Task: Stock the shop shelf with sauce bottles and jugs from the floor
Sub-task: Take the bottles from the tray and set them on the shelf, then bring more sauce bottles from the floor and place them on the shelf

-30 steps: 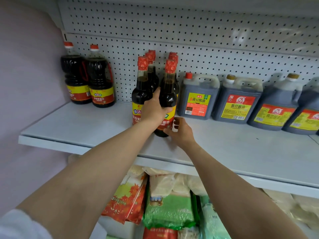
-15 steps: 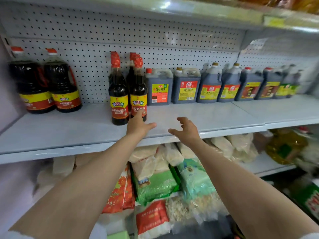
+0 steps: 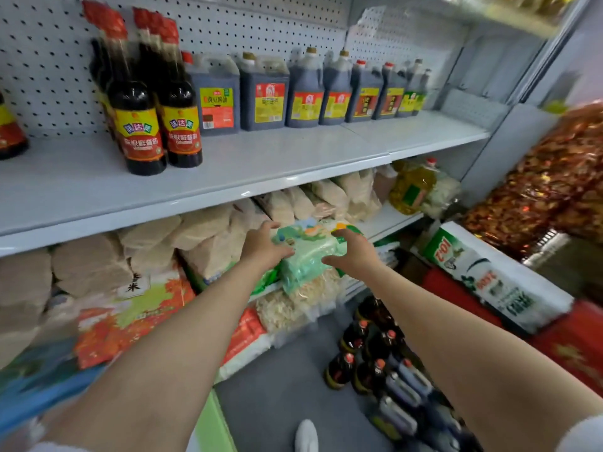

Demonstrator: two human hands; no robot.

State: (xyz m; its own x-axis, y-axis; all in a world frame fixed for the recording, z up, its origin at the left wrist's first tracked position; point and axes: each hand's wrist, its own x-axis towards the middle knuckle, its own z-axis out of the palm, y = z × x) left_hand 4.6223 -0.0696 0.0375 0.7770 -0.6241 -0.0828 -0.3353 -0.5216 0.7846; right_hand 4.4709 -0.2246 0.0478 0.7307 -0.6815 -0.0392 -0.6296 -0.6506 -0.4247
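White pegboard shelving (image 3: 293, 164) fills the view, and before its lower tier both hands hang empty, the left hand (image 3: 261, 249) and right hand (image 3: 354, 252) with fingers loosely spread and lightly curled, pinching nothing. Above the fingers, 2 front sauce bottles (image 3: 156, 125) and a row of jugs (image 3: 284, 93) already stand shelved. Below the right fingertips, a cluster of bottles and jugs (image 3: 381, 360) waits on the floor (image 3: 277, 386), so stocking looks partly done; both forearms reach forward, palms down.
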